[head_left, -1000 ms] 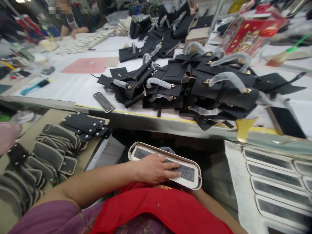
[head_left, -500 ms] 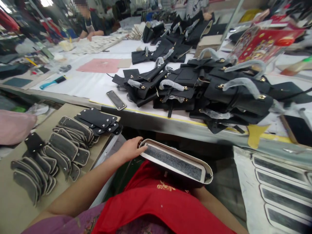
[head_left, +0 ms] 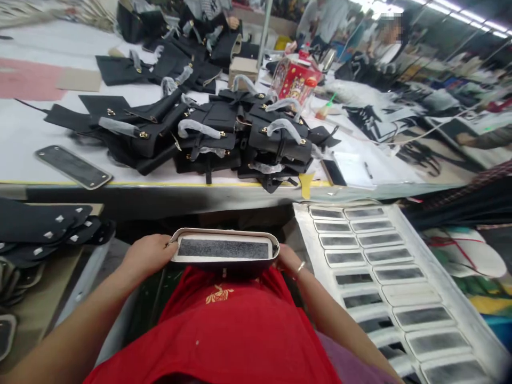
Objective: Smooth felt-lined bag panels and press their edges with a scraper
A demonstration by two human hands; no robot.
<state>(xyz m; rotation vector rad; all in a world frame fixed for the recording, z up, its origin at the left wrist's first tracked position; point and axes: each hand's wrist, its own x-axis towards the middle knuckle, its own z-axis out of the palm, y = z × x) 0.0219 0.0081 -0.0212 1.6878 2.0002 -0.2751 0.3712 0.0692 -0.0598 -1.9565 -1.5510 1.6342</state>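
Observation:
In front of my red apron, a black bag body is held level with its pale-rimmed oblong side facing up. A dark, speckled panel with a white border sits inside that rim. My left hand grips the left end, thumb near the rim. At the opposite end my right hand is closed on the bag body, its fingers partly hidden behind it. Beyond the table edge lies a loose grey base panel with metal studs at its corners.
Black handbags with plastic-wrapped handles are piled on the white table. Right of me, a pale board carries rows of dark panels. Black studded pieces lie on the left. A phone rests near the table edge. People stand farther back.
The view has swung to the right. The bag body, tilted before, is now nearly level, and my right hand has come into sight at its right end. My left hand keeps its grip.

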